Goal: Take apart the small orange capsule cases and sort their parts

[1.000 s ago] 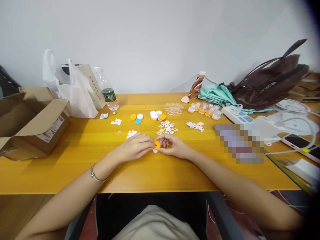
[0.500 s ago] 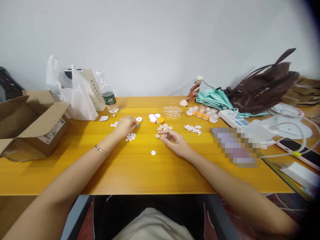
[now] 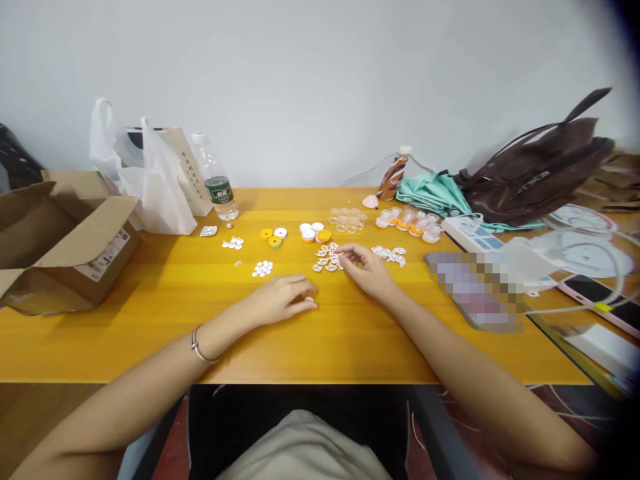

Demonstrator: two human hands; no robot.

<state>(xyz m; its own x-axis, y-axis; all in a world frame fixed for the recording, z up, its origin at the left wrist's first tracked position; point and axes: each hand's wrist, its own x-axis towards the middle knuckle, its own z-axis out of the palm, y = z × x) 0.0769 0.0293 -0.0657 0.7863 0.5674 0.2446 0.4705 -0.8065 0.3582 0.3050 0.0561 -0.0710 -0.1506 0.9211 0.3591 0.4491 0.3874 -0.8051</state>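
Note:
My left hand (image 3: 287, 298) reaches in low over the middle of the table. Its thumb and fingers are apart around a small white disc (image 3: 310, 300), which is partly hidden by them. At the right edge of a pile of white openwork pieces (image 3: 326, 257), my right hand (image 3: 365, 270) has its fingers loosely curved, thumb and index slightly apart; no held piece is visible. Left of the pile lie small white round pieces (image 3: 263, 269). Behind them, yellow and white spools (image 3: 275, 241) sit near another group of white and yellow spools (image 3: 309, 235).
Clear rings (image 3: 347, 220) and clear-topped orange pieces (image 3: 407, 224) stand farther back, with more openwork pieces (image 3: 389, 255) at right. A cardboard box (image 3: 105, 247) and water bottle (image 3: 219, 190) occupy the left. A phone (image 3: 465, 307), power strip (image 3: 470, 233) and brown bag (image 3: 535, 177) lie right.
My left hand has left the yellow spools and come nearer and right, to the white disc. My right hand has shifted slightly right and away from me along the openwork pile.

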